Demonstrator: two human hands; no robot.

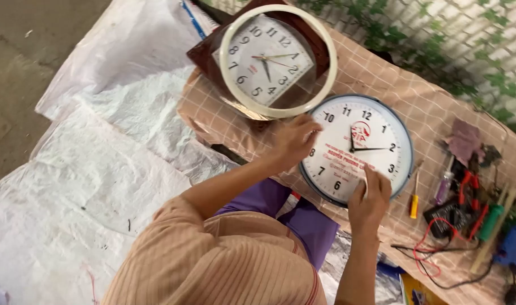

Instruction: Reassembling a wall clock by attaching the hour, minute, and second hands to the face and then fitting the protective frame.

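Round white wall clock [357, 148] flat on checked cloth [382, 73], mid-cloth. Left hand [295, 141] grips rim at nine side; right hand [369, 197] fingers curled on lower rim near five. Hands opposite across dial. Second clock [269, 59] at far edge, apart.

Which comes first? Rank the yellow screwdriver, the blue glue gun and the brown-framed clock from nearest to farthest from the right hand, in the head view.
1. Yellow screwdriver: just right of the right hand, on the checked cloth.
2. Brown-framed clock: up at the top, beyond the round white clock.
3. Blue glue gun: far right edge, past the tools.
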